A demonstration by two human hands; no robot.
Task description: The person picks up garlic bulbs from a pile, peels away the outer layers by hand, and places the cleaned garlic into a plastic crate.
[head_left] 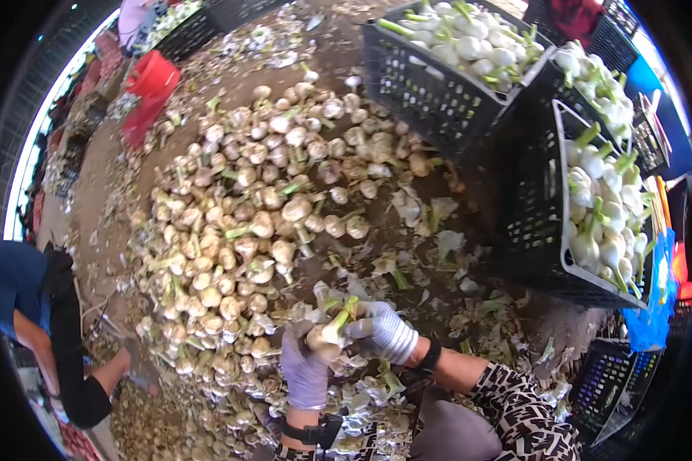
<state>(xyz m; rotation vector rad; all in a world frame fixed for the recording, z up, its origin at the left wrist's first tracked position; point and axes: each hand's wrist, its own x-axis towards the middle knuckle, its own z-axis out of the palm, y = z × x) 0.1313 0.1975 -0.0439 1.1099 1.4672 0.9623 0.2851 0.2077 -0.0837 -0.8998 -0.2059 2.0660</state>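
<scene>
My left hand, in a pale glove, is closed around a garlic bulb. The bulb's short green stem points up and to the right, and loose whitish skin stands beside it. At the stem, my right hand has its gloved fingers bent and pinched together against the garlic. Whether a small tool is in those fingers is hidden. Just beyond my hands, a wide heap of unpeeled garlic bulbs covers the ground. Peeled skins and cut stems lie scattered to its right.
Black crates heaped with clean white garlic stand at the back right, another crate nearer on the right. A folded dark crate lies lower right. A red bucket is at the back left. Another person sits at the left edge.
</scene>
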